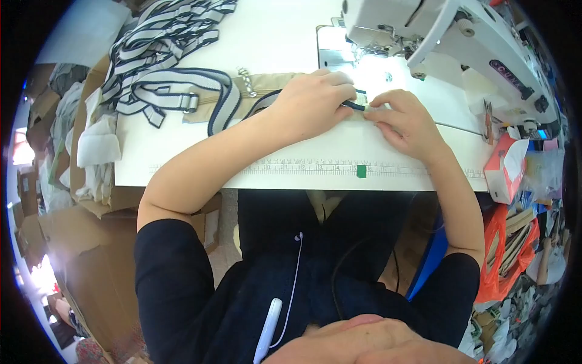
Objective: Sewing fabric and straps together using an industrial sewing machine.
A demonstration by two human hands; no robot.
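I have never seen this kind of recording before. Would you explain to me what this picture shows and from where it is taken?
No robot here: a person works bare-handed. A wide fisheye camera on their head looks down, so straight edges bend; picture left is their left.

On the white table stands a sewing machine, at upper right. At upper left lies a pile of striped straps, with khaki cloth nearby.

The left hand holds a grey, dark-edged strap. The right hand's fingertips are at its end; whether they grip is unclear.
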